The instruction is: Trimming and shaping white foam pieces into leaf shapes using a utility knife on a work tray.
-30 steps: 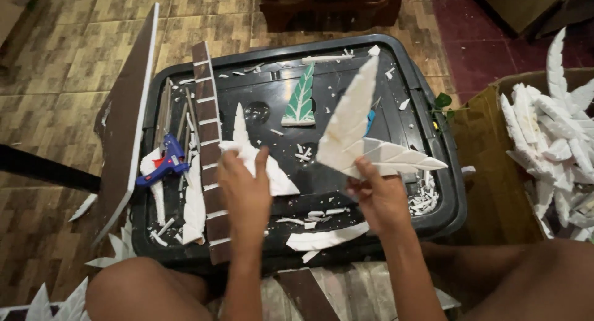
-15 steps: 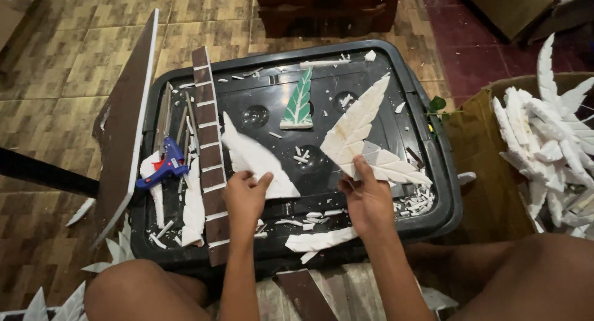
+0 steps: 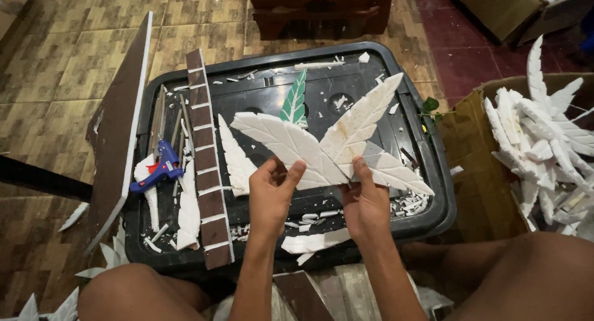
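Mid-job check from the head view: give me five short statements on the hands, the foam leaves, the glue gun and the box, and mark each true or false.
1. Both hands hold white foam leaf pieces above the black lid. True: the left hand grips the left leaf, the right hand the joined leaves.
2. The blue glue gun is in the right hand. False: it lies on the black lid, at its left side.
3. A green-painted leaf lies on the lid. True.
4. The cardboard box on the right is empty. False: it holds many white foam leaves.
5. The brown-and-white striped strip lies across the right knee. False: it lies along the lid's left part.
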